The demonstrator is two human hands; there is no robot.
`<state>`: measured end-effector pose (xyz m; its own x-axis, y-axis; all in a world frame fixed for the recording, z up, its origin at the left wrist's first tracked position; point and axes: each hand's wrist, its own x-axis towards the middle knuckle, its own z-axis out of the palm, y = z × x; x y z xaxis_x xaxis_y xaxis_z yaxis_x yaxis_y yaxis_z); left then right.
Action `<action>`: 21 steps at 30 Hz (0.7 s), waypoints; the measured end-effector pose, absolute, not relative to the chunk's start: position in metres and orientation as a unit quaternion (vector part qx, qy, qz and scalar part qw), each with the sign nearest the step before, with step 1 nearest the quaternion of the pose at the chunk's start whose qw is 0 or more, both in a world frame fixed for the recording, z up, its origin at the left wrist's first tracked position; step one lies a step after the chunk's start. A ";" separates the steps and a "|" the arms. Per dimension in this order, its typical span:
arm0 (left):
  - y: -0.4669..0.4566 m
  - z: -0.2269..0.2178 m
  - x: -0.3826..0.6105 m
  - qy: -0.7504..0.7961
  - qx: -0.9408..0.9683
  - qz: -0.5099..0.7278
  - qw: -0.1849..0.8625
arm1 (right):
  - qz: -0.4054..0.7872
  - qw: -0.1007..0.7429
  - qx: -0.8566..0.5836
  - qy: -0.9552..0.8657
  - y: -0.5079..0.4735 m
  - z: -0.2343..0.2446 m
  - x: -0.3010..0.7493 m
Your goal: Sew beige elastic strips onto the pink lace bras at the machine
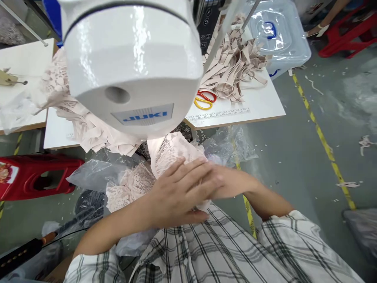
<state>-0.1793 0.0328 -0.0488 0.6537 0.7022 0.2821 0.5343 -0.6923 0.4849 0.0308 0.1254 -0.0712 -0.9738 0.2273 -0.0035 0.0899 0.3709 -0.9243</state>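
Note:
A pale pink lace piece [173, 151], shaped like a bra cup, lies in front of me just below the head of the white JUKI sewing machine [132, 70]. My left hand [181, 188] reaches across it from the left, fingers stretched out and flat over the lace and over my right hand. From the other side comes my right hand [225, 181], slightly blurred; its fingers are hidden behind the left one, so their grip does not show. More crumpled pink lace [131, 184] hangs left of my left hand.
Red-and-yellow-handled scissors [204, 99] and beige strips [232, 67] lie on the white table [265, 104]. Pink lace pieces [97, 127] heap left of the machine. A clear lidded box [282, 35] stands at the back right, a red stool [38, 177] at the left.

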 end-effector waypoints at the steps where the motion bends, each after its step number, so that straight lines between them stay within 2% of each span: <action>1: 0.036 -0.048 -0.182 0.378 0.880 0.197 0.210 | 0.554 0.045 -0.096 -0.826 0.125 -0.063 0.025; 4: 0.043 -0.048 -0.202 0.489 0.816 0.170 0.256 | 0.534 0.033 -0.116 -0.837 0.131 -0.053 0.013; 9: 0.045 -0.048 -0.228 0.485 0.784 0.207 0.327 | 0.479 0.027 -0.077 -0.874 0.143 -0.058 -0.001; 15: 0.069 -0.057 -0.246 0.640 0.640 0.248 0.346 | 0.384 0.136 -0.188 -0.894 0.171 -0.066 -0.024; 21: 0.095 -0.064 -0.261 0.680 0.597 0.331 0.267 | 0.480 0.113 -0.307 -0.814 0.191 -0.066 -0.035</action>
<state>-0.2611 0.0953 -0.0636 -0.1441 0.9890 0.0330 0.6353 0.0669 0.7693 -0.0353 0.1908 -0.0665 -0.7854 0.6089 -0.1112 0.3916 0.3498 -0.8510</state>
